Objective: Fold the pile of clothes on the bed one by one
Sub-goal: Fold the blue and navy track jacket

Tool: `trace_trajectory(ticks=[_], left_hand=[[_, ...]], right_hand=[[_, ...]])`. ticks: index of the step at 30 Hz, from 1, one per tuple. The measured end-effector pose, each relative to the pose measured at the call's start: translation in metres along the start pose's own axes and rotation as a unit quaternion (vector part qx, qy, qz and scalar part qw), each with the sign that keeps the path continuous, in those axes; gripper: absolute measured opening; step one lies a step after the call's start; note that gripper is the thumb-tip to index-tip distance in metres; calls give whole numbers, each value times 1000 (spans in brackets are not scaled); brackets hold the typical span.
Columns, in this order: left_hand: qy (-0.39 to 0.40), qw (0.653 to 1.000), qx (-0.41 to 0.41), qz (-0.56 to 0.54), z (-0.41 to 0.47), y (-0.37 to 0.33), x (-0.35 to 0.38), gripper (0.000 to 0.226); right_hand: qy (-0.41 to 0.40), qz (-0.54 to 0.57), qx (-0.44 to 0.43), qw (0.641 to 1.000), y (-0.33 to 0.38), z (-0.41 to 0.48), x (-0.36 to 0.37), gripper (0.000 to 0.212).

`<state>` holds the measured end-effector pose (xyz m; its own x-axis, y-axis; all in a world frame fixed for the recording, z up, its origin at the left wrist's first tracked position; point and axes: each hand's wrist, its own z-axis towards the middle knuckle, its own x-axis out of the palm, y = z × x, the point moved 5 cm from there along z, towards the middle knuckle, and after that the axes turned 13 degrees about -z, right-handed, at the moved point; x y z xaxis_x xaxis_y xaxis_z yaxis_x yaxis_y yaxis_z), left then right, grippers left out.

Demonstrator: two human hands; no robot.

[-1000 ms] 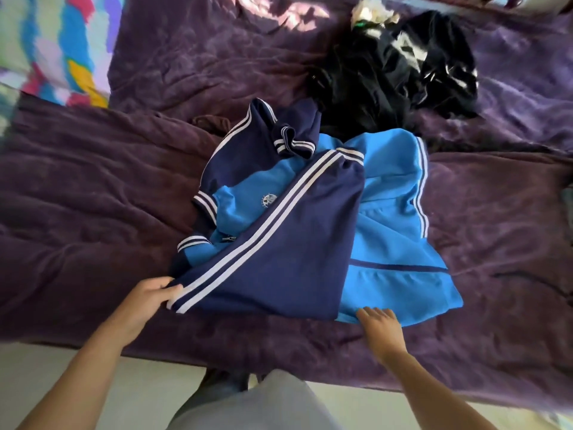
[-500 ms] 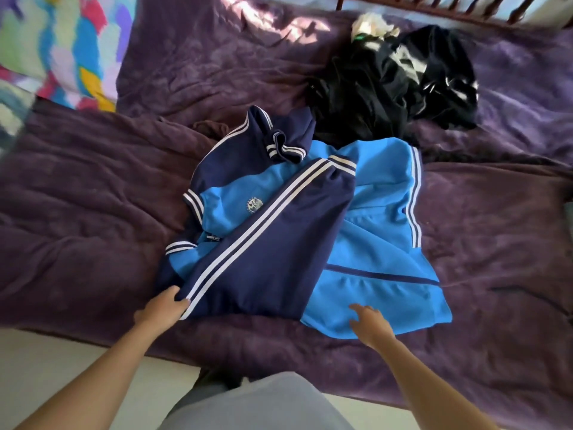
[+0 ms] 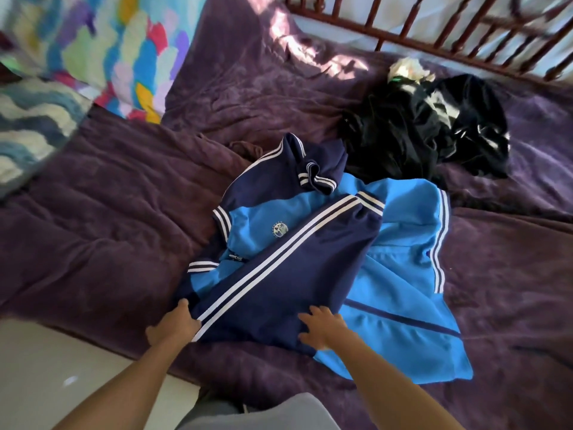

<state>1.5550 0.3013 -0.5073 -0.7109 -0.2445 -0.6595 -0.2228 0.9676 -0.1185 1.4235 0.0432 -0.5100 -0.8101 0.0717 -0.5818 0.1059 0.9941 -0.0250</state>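
Observation:
A navy and light-blue track jacket [image 3: 297, 274] with white stripes lies partly folded in the middle of the purple bed [image 3: 102, 228]. My left hand [image 3: 173, 325] grips its near left corner, at the striped edge. My right hand [image 3: 324, 328] rests with spread fingers on the near navy panel, beside the light-blue part. A pile of black clothes [image 3: 424, 131] with white markings lies behind the jacket at the back right, with a pale crumpled cloth [image 3: 409, 69] on its far side.
A colourful patterned pillow [image 3: 102, 51] and a blue-and-white wavy cushion [image 3: 28, 128] lie at the back left. A brown barred headboard [image 3: 434, 29] runs along the far right. The pale floor [image 3: 46, 367] shows at the bed's near edge.
My right hand has moved left, from the light-blue hem onto the navy panel. My left hand keeps its hold on the near left corner. The view has tilted up, showing the headboard.

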Motion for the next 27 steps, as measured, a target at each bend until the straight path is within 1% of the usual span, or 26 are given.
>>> trace_trajectory(ticks=[1,3,5,7,9,12,17,19,21,23,24,26,27], left_hand=[[-2,1000,-3,6,0,-4,-1,54],[-44,999,22,21,0,-18,-11,47],[-115,989,91,15,1,-42,-28,41],[-150,974,168,-4,5,-70,-39,42],[-142,963,228,11,9,-100,-41,45],[-111,953,281,36,21,-137,-36,51],[-78,942,311,100,57,-170,-35,60],[-61,937,317,131,76,-177,-37,62],[-27,935,316,158,96,-179,-35,62],[14,933,310,184,113,-178,-30,60],[33,933,302,193,120,-177,-28,59],[71,937,282,194,132,-177,-26,58],[90,939,273,191,136,-178,-25,58]], right_hand=[[-2,1,11,1000,-4,1,-6,56],[-49,19,41,998,-16,4,-32,55],[-110,48,75,990,-34,10,-71,51],[-152,79,109,979,-52,18,-110,46],[-178,111,138,968,-65,28,-144,48],[-213,136,179,951,-78,49,-184,63],[-253,179,247,918,-105,94,-224,90],[-256,169,269,913,-115,114,-236,99],[-242,158,287,913,-122,133,-241,103],[-237,148,303,911,-126,146,-241,96],[-250,144,307,907,-128,150,-241,85],[-301,140,303,893,-134,153,-244,52],[-317,147,299,888,-137,152,-247,39]])
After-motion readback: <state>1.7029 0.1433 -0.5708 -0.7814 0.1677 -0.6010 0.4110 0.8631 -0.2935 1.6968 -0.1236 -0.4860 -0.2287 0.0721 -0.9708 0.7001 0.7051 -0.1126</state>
